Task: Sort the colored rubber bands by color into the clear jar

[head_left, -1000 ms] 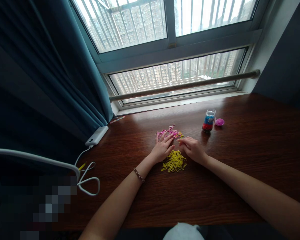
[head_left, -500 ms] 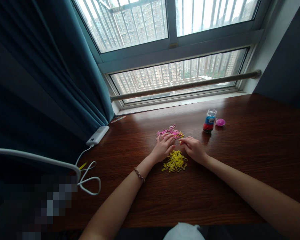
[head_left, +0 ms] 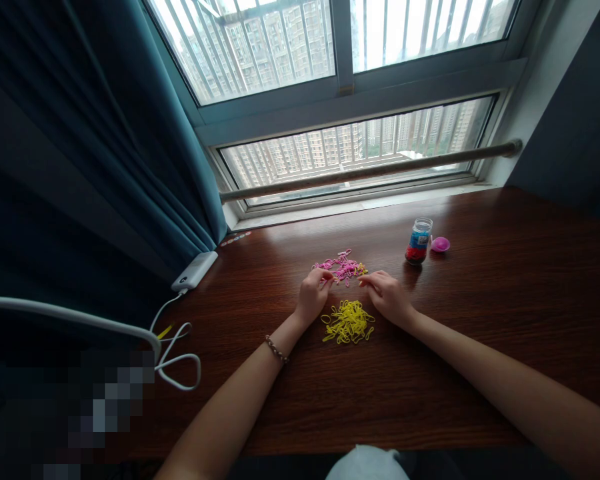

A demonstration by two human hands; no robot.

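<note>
My left hand (head_left: pixel 313 295) is at the left end of a loose pile of pink rubber bands (head_left: pixel 347 268), its thumb and fingers closed in a pinch. Whatever lies between those fingertips is too small to make out. At the right of the same pile is my right hand (head_left: pixel 389 297), also pinched, with its fingertips near a few yellow bands (head_left: pixel 361 269) among the pink ones. I cannot tell what this hand holds. Between my wrists, closer to me, lies a separate heap of yellow rubber bands (head_left: pixel 350 323).
A glass jar (head_left: pixel 419 241) with blue and red contents stands open at the back right, beside a pink lid (head_left: pixel 441 245). On the left are a white power bank (head_left: pixel 195 270) and a white cable (head_left: pixel 199 370). A curtain and barred window border the wooden table (head_left: pixel 460 400).
My left hand has drawn back slightly left from over the pink pile, and its spread fingers have closed into a pinch. My right hand has hardly moved.
</note>
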